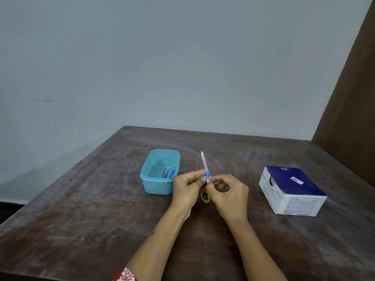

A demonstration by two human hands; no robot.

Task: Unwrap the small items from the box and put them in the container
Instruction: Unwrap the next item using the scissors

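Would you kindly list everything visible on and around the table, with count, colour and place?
Container: one, teal, open, left of the hands; a few items lie inside, one with a blue part.
Capped item: one, white with a blue hub, held upright between both hands.
Yellow object: one, on the table beneath the hands, mostly hidden.
Box: one, dark blue top with white sides, right side of the table.
Table: one, dark brown wood.
Wall: pale grey-blue, behind the table.
Left hand: one, pinches the item's lower end.
Right hand: one, pinches the same end.
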